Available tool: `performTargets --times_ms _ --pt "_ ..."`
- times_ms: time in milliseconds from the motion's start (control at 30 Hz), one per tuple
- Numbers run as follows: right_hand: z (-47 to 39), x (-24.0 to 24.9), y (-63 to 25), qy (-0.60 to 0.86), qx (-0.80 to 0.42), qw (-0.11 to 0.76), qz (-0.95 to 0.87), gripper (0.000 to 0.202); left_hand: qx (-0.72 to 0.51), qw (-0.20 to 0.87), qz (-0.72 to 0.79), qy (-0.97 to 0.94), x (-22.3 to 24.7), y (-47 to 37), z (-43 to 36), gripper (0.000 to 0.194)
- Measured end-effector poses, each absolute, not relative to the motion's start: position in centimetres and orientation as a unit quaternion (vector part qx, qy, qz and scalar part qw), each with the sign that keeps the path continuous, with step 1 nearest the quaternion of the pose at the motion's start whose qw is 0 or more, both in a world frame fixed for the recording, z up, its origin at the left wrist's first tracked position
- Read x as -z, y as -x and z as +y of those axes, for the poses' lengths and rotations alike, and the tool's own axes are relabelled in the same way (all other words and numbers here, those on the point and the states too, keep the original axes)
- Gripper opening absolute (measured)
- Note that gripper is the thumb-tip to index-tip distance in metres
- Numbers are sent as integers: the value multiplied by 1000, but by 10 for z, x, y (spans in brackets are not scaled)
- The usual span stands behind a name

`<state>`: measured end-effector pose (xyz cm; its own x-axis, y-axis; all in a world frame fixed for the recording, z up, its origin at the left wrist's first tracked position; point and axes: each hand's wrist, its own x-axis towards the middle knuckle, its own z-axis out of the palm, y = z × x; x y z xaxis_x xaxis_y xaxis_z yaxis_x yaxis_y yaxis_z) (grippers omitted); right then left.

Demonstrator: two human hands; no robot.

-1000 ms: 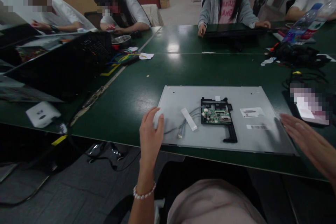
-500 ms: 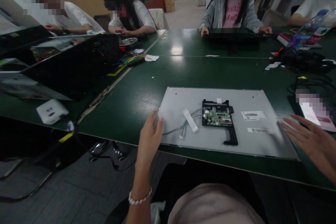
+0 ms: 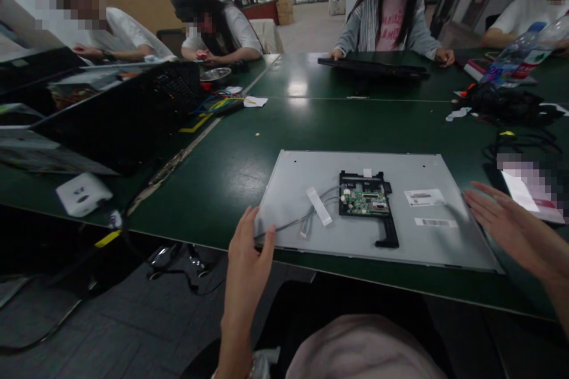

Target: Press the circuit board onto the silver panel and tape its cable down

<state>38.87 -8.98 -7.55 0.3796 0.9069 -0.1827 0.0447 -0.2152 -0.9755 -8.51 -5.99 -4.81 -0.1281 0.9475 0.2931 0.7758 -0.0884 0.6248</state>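
Observation:
A silver-grey display panel (image 3: 306,169) lies back side up near the table's front edge. On it sits a black plastic bracket (image 3: 390,231) with a green circuit board (image 3: 362,201). Grey cables (image 3: 293,222) run from the board toward the panel's left edge, and a white tape strip (image 3: 319,207) crosses them. My left hand (image 3: 246,254) is at the panel's near left corner, thumb and fingers apart, the thumb close to the cable end. Beside the right edge, my right hand (image 3: 511,228) is held with fingers stretched out. Whether either hand touches the panel I cannot tell.
A large black casing (image 3: 120,124) and a white box-shaped device (image 3: 84,194) stand left. At right are a phone (image 3: 527,189), black cables and plastic bottles (image 3: 511,59). Across the green table (image 3: 231,154), a person holds a dark flat panel (image 3: 373,68); other people sit around.
My left hand has come slightly nearer along the panel's left edge, and my right hand has moved inward to the right edge. Opposite, the dark panel has shifted left and tilted.

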Motion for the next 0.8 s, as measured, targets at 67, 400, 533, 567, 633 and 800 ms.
performTargets --times_ms 67,400,533,567,633,800 --pt "-88 79 -394 632 -452 538 -327 48 -356 156 680 -622 53 95 -61 53" --pt "-79 75 -400 586 -494 594 -246 57 -445 256 678 -526 47 110 -48 64" --pt "-74 73 -383 571 -503 593 -262 59 -427 187 694 -548 45 110 -39 65" --pt "-72 73 -379 571 -506 588 -268 59 -417 161 697 -560 45 110 -36 66" --pt "-69 75 -369 570 -510 579 -283 59 -397 110 703 -580 48 113 -30 66" --pt "-61 71 -342 575 -517 549 -318 61 -336 4 710 -618 51 134 -15 63"
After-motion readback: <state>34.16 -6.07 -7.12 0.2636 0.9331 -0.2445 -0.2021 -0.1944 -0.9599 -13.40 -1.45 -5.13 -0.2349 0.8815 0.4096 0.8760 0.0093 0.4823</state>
